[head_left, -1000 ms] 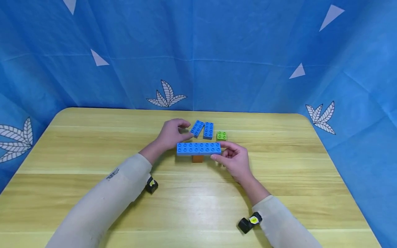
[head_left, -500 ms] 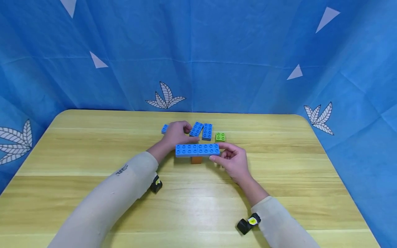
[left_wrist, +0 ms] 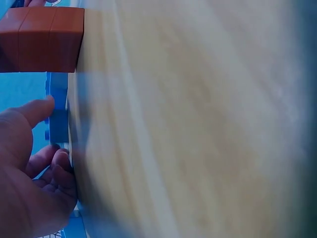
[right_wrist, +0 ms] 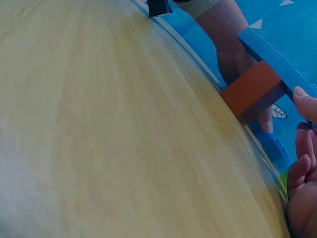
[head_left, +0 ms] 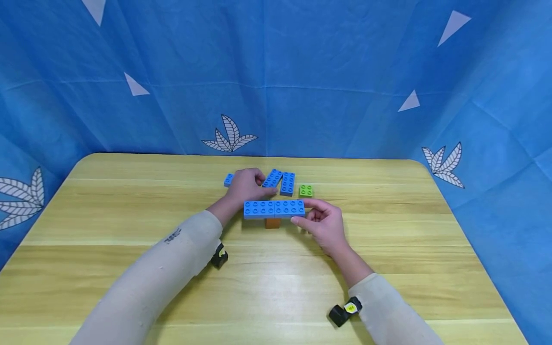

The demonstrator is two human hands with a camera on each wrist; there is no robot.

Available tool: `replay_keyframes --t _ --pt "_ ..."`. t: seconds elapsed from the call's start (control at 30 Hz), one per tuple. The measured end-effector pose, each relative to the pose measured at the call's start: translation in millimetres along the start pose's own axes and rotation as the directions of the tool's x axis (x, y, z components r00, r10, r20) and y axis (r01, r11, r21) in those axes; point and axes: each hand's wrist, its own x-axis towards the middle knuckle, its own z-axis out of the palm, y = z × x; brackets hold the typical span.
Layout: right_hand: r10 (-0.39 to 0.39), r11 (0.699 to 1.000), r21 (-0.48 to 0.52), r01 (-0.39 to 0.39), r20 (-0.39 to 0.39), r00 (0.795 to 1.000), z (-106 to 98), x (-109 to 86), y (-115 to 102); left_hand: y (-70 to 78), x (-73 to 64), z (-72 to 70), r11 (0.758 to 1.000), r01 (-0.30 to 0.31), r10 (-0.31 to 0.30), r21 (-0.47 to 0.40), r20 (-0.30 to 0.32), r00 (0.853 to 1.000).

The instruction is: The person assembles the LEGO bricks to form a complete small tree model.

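Observation:
Two long blue bricks lie end to end across the top of an orange brick stack (head_left: 272, 224), overhanging it on both sides. My right hand (head_left: 326, 224) pinches the outer end of the right blue brick (head_left: 290, 207) between thumb and index finger. The left blue brick (head_left: 258, 209) is untouched. Behind this build my left hand (head_left: 246, 186) reaches over, thumb and index finger around a slanted blue brick (head_left: 272, 178) on the table. From the left wrist, the thumb (left_wrist: 42, 110) covers part of the blue bricks; the exact finger contact is partly hidden.
Another blue brick (head_left: 288, 183) stands right beside the slanted one. Farther right is a small green brick (head_left: 305, 191). A further blue brick (head_left: 229, 179) shows behind my left hand. A blue curtain (head_left: 336, 120) hangs behind the wooden table (head_left: 388, 230).
My left hand has moved right to the slanted blue brick, uncovering another blue brick on its left. My right hand keeps its hold at the build.

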Motion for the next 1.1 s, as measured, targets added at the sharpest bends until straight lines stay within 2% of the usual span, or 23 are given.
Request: replay_keyframes --t 0.17,0.33,0.57,0.73,0.9,1.1 --pt "0.001 1.000 0.000 -0.001 -0.004 1.000 0.3 0.2 0.3 0.5 -1.2 -1.4 1.000 0.011 -0.011 -0.016 -0.021 1.000" --pt "0.012 1.000 -0.008 -0.012 -0.001 1.000 0.1 0.5 -0.2 -4.6 -0.9 -2.4 0.999 -0.010 0.009 -0.040 -0.035 0.999" --pt "0.008 1.000 -0.009 -0.008 0.001 1.000 0.2 1.1 2.0 -9.7 -4.4 -7.2 0.993 -0.028 0.025 -0.119 -0.025 0.999" --pt "0.008 1.000 -0.012 -0.008 -0.005 1.000 0.2 1.7 3.2 -7.8 -9.3 -15.2 0.981 -0.039 0.032 -0.192 -0.038 0.999" --pt "0.003 1.000 -0.016 -0.003 -0.005 1.000 0.1 2.3 4.3 -5.1 -16.1 -27.4 0.972 -0.051 0.038 -0.230 -0.062 0.997" --pt "0.004 1.000 -0.014 -0.004 -0.020 1.000 1.0 2.9 5.0 0.9 -24.5 -40.0 0.962 -0.058 0.042 -0.269 -0.064 0.997"
